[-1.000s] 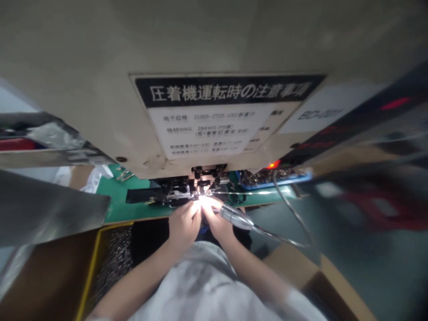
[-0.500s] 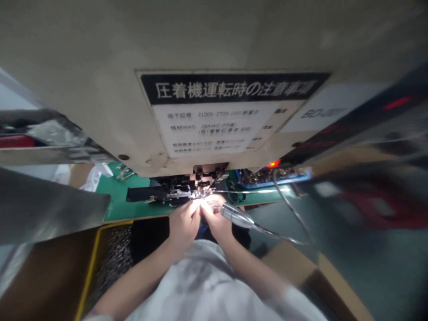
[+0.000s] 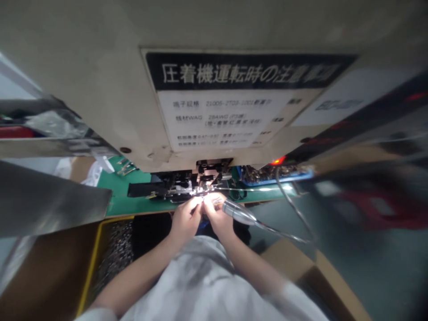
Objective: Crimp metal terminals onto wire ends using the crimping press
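A large beige crimping machine with a Japanese notice label fills the upper view. Under it, brightly lit, sits its black and metal crimping tooling. My left hand and my right hand meet just in front of that tooling, fingertips pinched together. Whatever lies between the fingertips is too small and too glaring to make out. A silver gooseneck lamp has its head beside my right hand, its beam falling on the fingers.
The tooling stands on a green table. Right of it lies a blue tray of small metal parts. A yellow-rimmed bin of small pieces is below left. A cardboard box stands at lower right, and a grey metal panel juts in at left.
The view has shifted slightly, so the machine's label appears larger and higher. Both hands stay together at the tooling, with barely any movement.
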